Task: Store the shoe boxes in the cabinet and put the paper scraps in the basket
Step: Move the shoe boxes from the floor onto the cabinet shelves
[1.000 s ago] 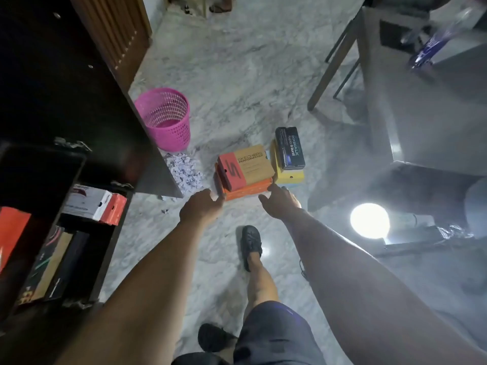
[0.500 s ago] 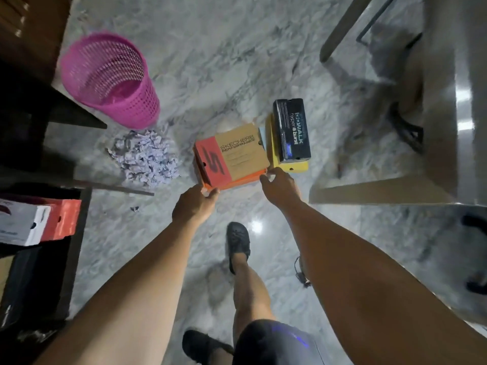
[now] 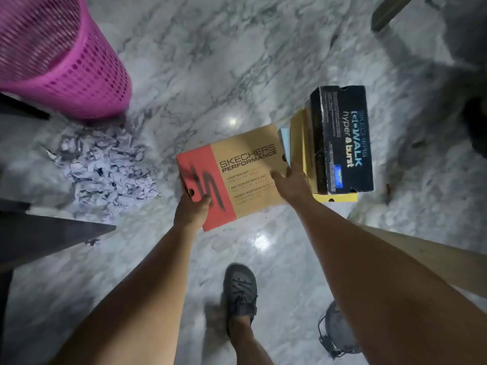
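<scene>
Both hands hold a tan and red Skechers shoe box [image 3: 237, 169], lifted off the marble floor. My left hand [image 3: 191, 210] grips its red near-left corner, and my right hand [image 3: 292, 184] grips its right edge. Just right of it a black Go Walk box [image 3: 342, 140] lies on top of a yellow box [image 3: 299, 143]. A heap of white paper scraps [image 3: 108, 164] lies on the floor to the left. The pink mesh basket [image 3: 60, 56] stands behind the scraps at the upper left. The cabinet's dark edge [image 3: 47, 238] shows at the left.
My foot in a dark shoe [image 3: 239, 291] stands on the floor below the box. A table leg [image 3: 390, 11] crosses the upper right corner, and a wooden panel [image 3: 427, 259] runs along the right. A dark bag [image 3: 337, 330] lies near my right forearm.
Both hands closed on the tan and red box and raised it off the orange box beneath, which is no longer seen. The camera dropped lower and closer to the floor.
</scene>
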